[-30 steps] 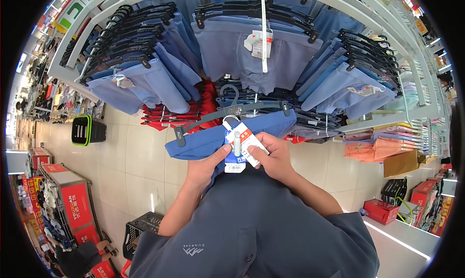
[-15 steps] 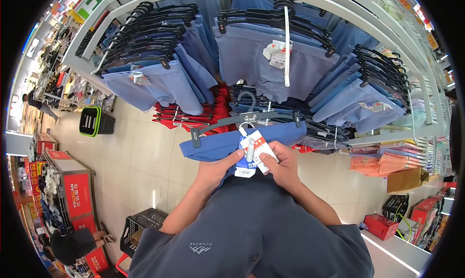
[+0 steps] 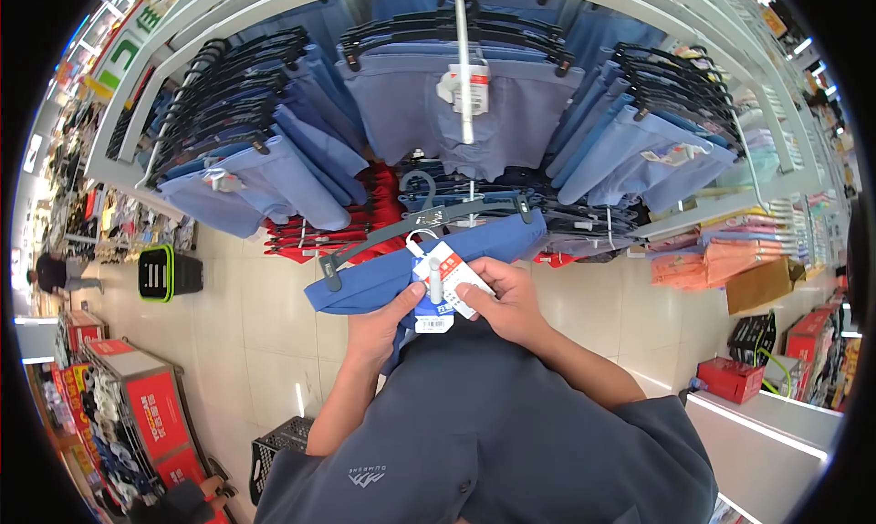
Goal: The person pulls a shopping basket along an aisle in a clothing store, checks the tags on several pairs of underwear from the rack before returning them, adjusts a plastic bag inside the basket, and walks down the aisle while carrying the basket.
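Blue trousers [image 3: 374,282] hang folded from the clips of a black hanger [image 3: 401,227] in front of my body. My left hand [image 3: 379,325] is closed on the trousers, its thumb at the edge of a blue tag [image 3: 433,316]. Between the thumb and fingers of my right hand [image 3: 506,300] is a white and red price tag [image 3: 453,276]. A grey security tag [image 3: 435,282] lies over both tags. The fingers behind the cloth and tags are partly hidden.
Racks ahead hold blue trousers [image 3: 274,172] and red garments [image 3: 379,200]. Orange clothes [image 3: 712,264] are stacked at right. A black basket with a green rim [image 3: 173,273] stands on the floor at left, another basket [image 3: 278,446] below. People are at the left [image 3: 55,273] and lower left [image 3: 178,501].
The view shifted right, then back left, so the racks and held trousers moved right and then left in the picture. Both hands keep their hold.
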A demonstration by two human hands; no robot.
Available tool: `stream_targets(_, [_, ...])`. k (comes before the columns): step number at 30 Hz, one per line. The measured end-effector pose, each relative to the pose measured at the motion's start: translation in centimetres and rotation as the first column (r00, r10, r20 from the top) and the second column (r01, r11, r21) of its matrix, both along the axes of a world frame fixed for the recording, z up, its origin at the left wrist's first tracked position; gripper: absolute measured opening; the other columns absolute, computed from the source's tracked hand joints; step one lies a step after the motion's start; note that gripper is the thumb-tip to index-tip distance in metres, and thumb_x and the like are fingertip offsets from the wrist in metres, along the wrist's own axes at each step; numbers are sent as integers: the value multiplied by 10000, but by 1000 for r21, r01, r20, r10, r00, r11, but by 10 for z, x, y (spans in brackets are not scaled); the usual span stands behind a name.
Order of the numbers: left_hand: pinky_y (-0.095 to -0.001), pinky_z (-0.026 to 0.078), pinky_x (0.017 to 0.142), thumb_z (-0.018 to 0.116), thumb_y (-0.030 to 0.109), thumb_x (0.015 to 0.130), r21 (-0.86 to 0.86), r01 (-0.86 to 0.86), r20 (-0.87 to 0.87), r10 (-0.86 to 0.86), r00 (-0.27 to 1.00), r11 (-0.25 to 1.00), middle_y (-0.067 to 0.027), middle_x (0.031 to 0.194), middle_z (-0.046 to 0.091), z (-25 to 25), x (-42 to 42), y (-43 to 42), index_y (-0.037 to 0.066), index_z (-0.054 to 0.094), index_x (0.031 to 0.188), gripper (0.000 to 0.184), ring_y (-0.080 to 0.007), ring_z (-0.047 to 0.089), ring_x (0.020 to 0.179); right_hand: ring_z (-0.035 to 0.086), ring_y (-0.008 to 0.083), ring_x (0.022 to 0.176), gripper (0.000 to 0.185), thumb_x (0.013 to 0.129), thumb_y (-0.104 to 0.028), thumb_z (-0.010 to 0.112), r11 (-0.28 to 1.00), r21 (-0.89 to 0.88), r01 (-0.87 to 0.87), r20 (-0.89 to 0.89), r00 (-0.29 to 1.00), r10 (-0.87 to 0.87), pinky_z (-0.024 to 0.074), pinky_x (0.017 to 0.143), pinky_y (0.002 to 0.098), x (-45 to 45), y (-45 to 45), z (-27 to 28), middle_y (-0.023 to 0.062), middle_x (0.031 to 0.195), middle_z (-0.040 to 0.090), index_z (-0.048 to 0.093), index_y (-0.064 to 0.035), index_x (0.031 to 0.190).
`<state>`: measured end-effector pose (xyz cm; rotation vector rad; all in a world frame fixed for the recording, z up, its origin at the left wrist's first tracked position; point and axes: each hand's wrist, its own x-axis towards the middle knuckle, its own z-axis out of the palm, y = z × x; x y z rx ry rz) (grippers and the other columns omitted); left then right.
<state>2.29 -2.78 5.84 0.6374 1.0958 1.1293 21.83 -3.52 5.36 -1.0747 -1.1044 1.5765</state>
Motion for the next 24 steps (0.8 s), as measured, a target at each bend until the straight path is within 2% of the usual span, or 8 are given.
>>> stream_targets(5, [-303, 523, 840, 754, 12, 804, 42, -6, 7, 6, 1000, 999, -84, 1043, 645, -4, 1, 0, 2, 601, 1121, 352, -158, 634, 932, 558, 20, 684, 184, 946, -150, 622, 999, -39, 11, -88, 996, -15, 450, 571, 193, 2, -3, 4, 5, 837, 654, 633, -1, 1053])
stream_targets(6, [-319, 528, 855, 739, 1, 808, 50, 2, -8, -2, 1000, 999, -103, 1069, 641, -4, 1, 1, -5, 583, 1148, 375, -179, 638, 956, 558, 19, 686, 190, 948, -156, 622, 998, -58, 16, -109, 994, -22, 452, 571, 192, 4, -4, 5, 5, 839, 654, 633, -3, 1060])
stream_targets(7, [-336, 532, 871, 724, -10, 811, 57, 9, -24, -8, 1000, 998, -122, 1095, 636, -5, 1, 0, -13, 565, 1175, 397, -200, 641, 980, 602, 41, 755, 205, 964, -146, 596, 998, -61, -27, -95, 995, 21, 491, 595, 191, 9, -4, 2, 38, 930, 672, 605, 6, 1101])
stream_targets(8, [-353, 536, 886, 710, -21, 815, 64, 14, -40, -11, 999, 998, -141, 1120, 632, -5, 2, 1, -20, 547, 1202, 419, -221, 644, 1004, 601, 40, 753, 207, 964, -153, 597, 998, -60, -28, -90, 996, 23, 491, 595, 189, 11, -4, 2, 38, 925, 672, 607, 5, 1099])
stream_targets(16, [-332, 537, 879, 694, -31, 832, 57, 65, -38, -63, 997, 996, -124, 1101, 638, -3, 16, -4, -21, 562, 1182, 375, -198, 644, 985, 582, 23, 705, 210, 961, -210, 613, 998, -4, -55, 10, 998, 56, 483, 567, 182, 22, -8, -2, 10, 850, 655, 621, -15, 1037])
stream_targets(19, [-316, 535, 857, 715, -14, 825, 63, 58, -39, -56, 998, 996, -109, 1076, 641, -4, 21, -6, -12, 574, 1160, 363, -180, 641, 961, 539, 12, 630, 189, 954, -205, 622, 1000, 6, -8, -1, 1000, 8, 448, 539, 189, 23, -9, 2, -13, 758, 626, 634, -17, 968])
stream_targets(21, [-292, 529, 816, 751, 7, 810, 52, 34, -33, -33, 999, 998, -83, 1034, 643, -2, 26, -8, 4, 591, 1125, 354, -153, 635, 920, 538, 13, 625, 187, 955, -204, 621, 1000, -3, -4, -19, 1000, 4, 445, 535, 189, 26, -10, 2, -14, 752, 625, 634, -17, 962])
stream_targets(24, [-295, 529, 818, 752, 8, 809, 23, 25, -27, -24, 999, 999, -81, 1028, 643, -1, 31, -10, 4, 591, 1122, 351, -154, 634, 918, 539, 13, 628, 187, 955, -202, 620, 1000, -8, -13, -22, 1000, 13, 446, 532, 189, 30, -11, -1, -12, 756, 626, 634, -16, 965])
